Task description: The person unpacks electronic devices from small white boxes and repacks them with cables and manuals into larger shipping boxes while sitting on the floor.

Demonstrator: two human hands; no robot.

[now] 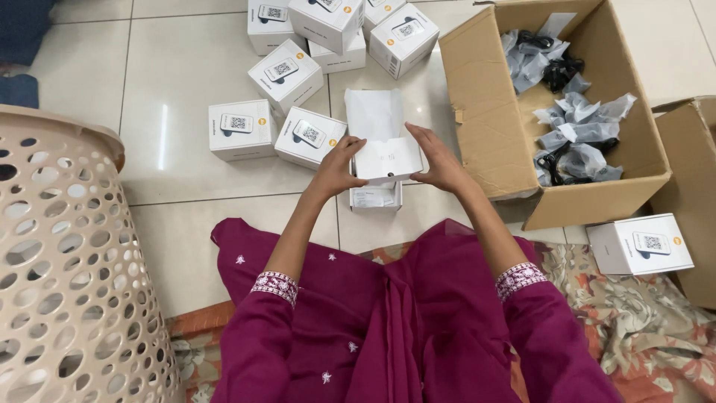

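Both my hands hold a small white inner tray [388, 159] above an open white box [377, 197] on the tiled floor. My left hand [337, 168] grips the tray's left side, and my right hand [438, 160] grips its right side. The box's raised lid flap [373, 113] stands behind the tray. Magenta sleeves with embroidered cuffs cover my forearms.
Several closed white boxes [286, 72] lie on the floor beyond. A large open cardboard carton [492, 127] at the right holds bagged black cables [578, 142]. Another white box [640, 244] sits beside it. A beige perforated basket [67, 261] stands at the left.
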